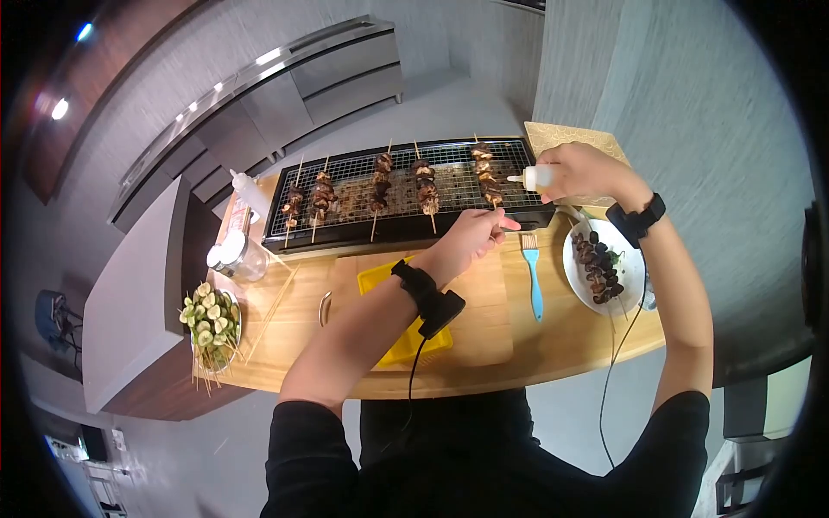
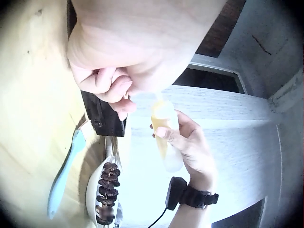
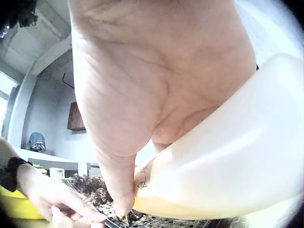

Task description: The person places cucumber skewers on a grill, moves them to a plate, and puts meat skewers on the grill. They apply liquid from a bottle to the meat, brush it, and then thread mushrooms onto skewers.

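Note:
My right hand (image 1: 574,173) grips a squeeze bottle (image 1: 537,178) with yellowish liquid, tilted so its nozzle points left at the rightmost skewer (image 1: 485,173) on the grill. The left wrist view shows the bottle (image 2: 166,135) in the fingers of the right hand (image 2: 192,147). My left hand (image 1: 471,242) pinches the lower end of that skewer at the grill's front edge, its fingers curled. In the right wrist view the bottle (image 3: 228,152) fills the right side, and the left hand (image 3: 57,199) is low on the left.
Several other skewers (image 1: 380,183) lie across the black grill (image 1: 345,235). A blue brush (image 1: 534,281) and a white plate (image 1: 579,285) of skewers are on the right. A yellow tray (image 1: 423,350), glass jars (image 1: 246,259), another bottle (image 1: 250,192) and a bowl of green skewers (image 1: 209,319) stand further left.

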`<action>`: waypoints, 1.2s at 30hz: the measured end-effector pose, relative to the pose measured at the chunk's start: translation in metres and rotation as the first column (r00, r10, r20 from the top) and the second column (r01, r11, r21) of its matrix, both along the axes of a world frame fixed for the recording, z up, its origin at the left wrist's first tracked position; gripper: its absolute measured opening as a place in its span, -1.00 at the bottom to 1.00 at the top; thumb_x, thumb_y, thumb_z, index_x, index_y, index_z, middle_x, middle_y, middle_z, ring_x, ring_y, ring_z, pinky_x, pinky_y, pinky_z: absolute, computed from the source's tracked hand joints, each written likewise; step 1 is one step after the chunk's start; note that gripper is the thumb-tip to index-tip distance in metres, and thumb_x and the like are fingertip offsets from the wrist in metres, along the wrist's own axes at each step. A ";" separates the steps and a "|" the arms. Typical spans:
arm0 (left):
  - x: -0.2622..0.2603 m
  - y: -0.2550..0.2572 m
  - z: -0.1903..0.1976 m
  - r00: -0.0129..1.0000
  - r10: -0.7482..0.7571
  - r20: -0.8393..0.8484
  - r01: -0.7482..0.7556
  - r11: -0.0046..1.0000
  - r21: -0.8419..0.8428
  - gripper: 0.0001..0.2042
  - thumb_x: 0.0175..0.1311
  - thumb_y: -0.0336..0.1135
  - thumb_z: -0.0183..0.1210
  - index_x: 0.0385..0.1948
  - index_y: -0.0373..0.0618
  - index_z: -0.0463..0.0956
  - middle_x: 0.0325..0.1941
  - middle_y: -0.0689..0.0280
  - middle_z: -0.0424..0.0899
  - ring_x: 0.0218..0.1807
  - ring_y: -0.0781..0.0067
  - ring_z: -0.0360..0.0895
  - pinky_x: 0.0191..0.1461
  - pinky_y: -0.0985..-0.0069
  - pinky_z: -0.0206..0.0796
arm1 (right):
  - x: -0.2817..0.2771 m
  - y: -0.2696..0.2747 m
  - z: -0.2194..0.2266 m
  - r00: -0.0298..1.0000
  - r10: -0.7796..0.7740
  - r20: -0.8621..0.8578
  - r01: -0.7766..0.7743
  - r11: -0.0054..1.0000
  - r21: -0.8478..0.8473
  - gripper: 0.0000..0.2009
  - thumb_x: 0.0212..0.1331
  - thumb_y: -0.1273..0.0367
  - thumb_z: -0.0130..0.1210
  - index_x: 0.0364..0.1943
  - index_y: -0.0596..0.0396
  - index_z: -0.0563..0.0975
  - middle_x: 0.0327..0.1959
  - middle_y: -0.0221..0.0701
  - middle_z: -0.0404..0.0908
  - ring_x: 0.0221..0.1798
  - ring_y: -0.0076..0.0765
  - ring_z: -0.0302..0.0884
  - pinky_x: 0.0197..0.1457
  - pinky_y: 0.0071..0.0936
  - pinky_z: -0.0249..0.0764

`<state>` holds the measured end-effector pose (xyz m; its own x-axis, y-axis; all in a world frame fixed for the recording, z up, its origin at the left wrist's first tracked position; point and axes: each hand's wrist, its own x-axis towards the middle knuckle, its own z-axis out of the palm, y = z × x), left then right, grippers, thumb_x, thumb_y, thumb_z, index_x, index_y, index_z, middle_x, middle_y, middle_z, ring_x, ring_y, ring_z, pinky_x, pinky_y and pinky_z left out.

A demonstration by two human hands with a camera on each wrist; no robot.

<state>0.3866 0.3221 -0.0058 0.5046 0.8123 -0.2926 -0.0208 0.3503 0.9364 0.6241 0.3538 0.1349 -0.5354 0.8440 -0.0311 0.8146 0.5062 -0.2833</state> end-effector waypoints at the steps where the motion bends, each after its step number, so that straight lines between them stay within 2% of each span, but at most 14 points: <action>1: -0.001 0.000 -0.001 1.000 0.001 -0.005 -0.001 1.000 -0.012 -0.58 0.66 -0.08 -0.13 0.06 -0.22 0.61 -0.48 0.47 0.40 -0.63 0.77 0.08 -0.55 0.68 -0.06 | -0.001 0.000 0.000 1.000 0.004 0.003 -0.004 1.000 -0.001 -0.54 -0.10 0.27 0.52 -0.07 0.15 0.68 -0.25 -0.19 0.74 -0.14 -0.06 0.68 -0.03 -0.25 0.52; 6: -0.004 0.005 -0.004 1.000 -0.015 0.004 0.015 0.996 -0.086 -0.58 0.66 -0.10 -0.14 0.10 -0.26 0.56 -0.44 0.44 0.43 -0.65 0.77 0.08 -0.61 0.69 -0.06 | -0.011 -0.004 0.001 1.000 0.013 0.020 -0.012 1.000 -0.015 -0.53 -0.10 0.25 0.51 -0.07 0.16 0.68 -0.25 -0.17 0.74 -0.14 -0.04 0.68 -0.02 -0.24 0.52; 12: -0.005 0.005 -0.002 1.000 -0.011 -0.002 0.011 0.994 -0.110 -0.62 0.62 -0.09 -0.06 0.06 -0.23 0.58 -0.40 0.42 0.47 -0.64 0.79 0.09 -0.62 0.71 -0.08 | -0.024 0.013 -0.002 0.995 0.060 0.082 -0.054 0.996 -0.077 -0.53 -0.13 0.25 0.51 -0.09 0.16 0.69 -0.26 -0.13 0.74 -0.16 -0.03 0.68 -0.05 -0.23 0.52; 15: -0.004 0.006 -0.002 0.999 -0.038 0.000 0.038 0.990 -0.134 -0.64 0.58 -0.10 0.02 0.05 -0.20 0.59 -0.37 0.40 0.49 -0.63 0.79 0.10 -0.62 0.72 -0.08 | -0.023 0.040 -0.013 0.991 0.069 0.111 -0.075 0.996 0.050 -0.54 -0.13 0.24 0.51 -0.11 0.15 0.69 -0.26 -0.13 0.73 -0.16 -0.02 0.68 -0.07 -0.21 0.52; 19: -0.005 0.003 -0.004 0.996 -0.078 0.037 0.084 0.979 -0.185 -0.68 0.53 -0.12 0.10 0.04 -0.16 0.60 -0.35 0.37 0.51 -0.62 0.80 0.10 -0.61 0.74 -0.08 | -0.035 0.062 -0.014 0.977 0.000 0.212 -0.046 0.977 0.210 -0.56 -0.13 0.22 0.51 -0.13 0.12 0.70 -0.25 -0.11 0.74 -0.13 0.10 0.68 -0.05 -0.11 0.55; 23: -0.006 -0.003 -0.005 0.992 -0.098 0.081 0.113 0.972 -0.207 -0.71 0.50 -0.15 0.15 0.03 -0.13 0.60 -0.33 0.36 0.51 -0.61 0.79 0.10 -0.59 0.75 -0.07 | -0.040 0.070 -0.018 0.980 -0.031 0.195 -0.020 0.967 0.256 -0.53 -0.14 0.19 0.52 -0.12 0.12 0.70 -0.24 -0.09 0.73 -0.09 0.12 0.68 -0.04 -0.08 0.56; 26: -0.007 -0.003 -0.005 0.985 -0.136 0.103 0.156 0.961 -0.230 -0.72 0.49 -0.15 0.16 0.03 -0.12 0.59 -0.32 0.36 0.50 -0.61 0.79 0.09 -0.58 0.75 -0.06 | -0.039 0.061 -0.011 0.972 0.024 0.232 -0.059 0.988 0.146 -0.53 -0.14 0.21 0.52 -0.11 0.14 0.69 -0.25 -0.10 0.73 -0.10 0.08 0.68 -0.03 -0.13 0.55; 28: -0.007 -0.006 -0.003 0.977 -0.173 0.121 0.199 0.947 -0.252 -0.72 0.49 -0.16 0.16 0.04 -0.12 0.58 -0.33 0.37 0.49 -0.62 0.79 0.09 -0.58 0.75 -0.06 | -0.037 0.050 -0.005 0.978 0.078 0.193 -0.084 0.996 0.024 -0.53 -0.14 0.22 0.51 -0.11 0.15 0.69 -0.27 -0.13 0.73 -0.13 0.02 0.68 -0.04 -0.18 0.54; 30: -0.007 -0.010 0.004 0.966 -0.213 0.144 0.246 0.930 -0.274 -0.72 0.49 -0.16 0.16 0.04 -0.13 0.57 -0.35 0.38 0.49 -0.62 0.79 0.09 -0.58 0.74 -0.06 | -0.033 0.039 -0.001 0.982 0.116 0.149 -0.105 0.991 -0.079 -0.53 -0.14 0.23 0.51 -0.12 0.17 0.68 -0.30 -0.19 0.73 -0.17 -0.08 0.67 -0.06 -0.25 0.51; 33: 0.000 -0.014 -0.002 0.960 -0.230 0.159 0.268 0.919 -0.289 -0.73 0.51 -0.16 0.15 0.03 -0.14 0.56 -0.38 0.41 0.48 -0.62 0.80 0.09 -0.58 0.74 -0.07 | -0.035 0.029 0.006 0.972 0.158 0.174 -0.120 0.970 -0.210 -0.53 -0.15 0.24 0.52 -0.13 0.18 0.68 -0.30 -0.20 0.73 -0.18 -0.11 0.67 -0.07 -0.27 0.52; 36: 0.007 -0.022 -0.004 0.950 -0.262 0.170 0.302 0.911 -0.282 -0.74 0.52 -0.15 0.14 -0.01 -0.15 0.55 -0.42 0.44 0.46 -0.61 0.81 0.09 -0.58 0.75 -0.07 | -0.034 0.039 0.002 0.972 0.148 0.182 -0.121 0.981 -0.153 -0.54 -0.16 0.25 0.52 -0.12 0.16 0.69 -0.28 -0.19 0.74 -0.16 -0.06 0.67 -0.06 -0.24 0.52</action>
<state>0.3934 0.2996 -0.0096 0.7482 0.5137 -0.4198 0.0103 0.6237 0.7816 0.5903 0.3924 0.1372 -0.6162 0.7446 -0.2566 0.7876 0.5812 -0.2048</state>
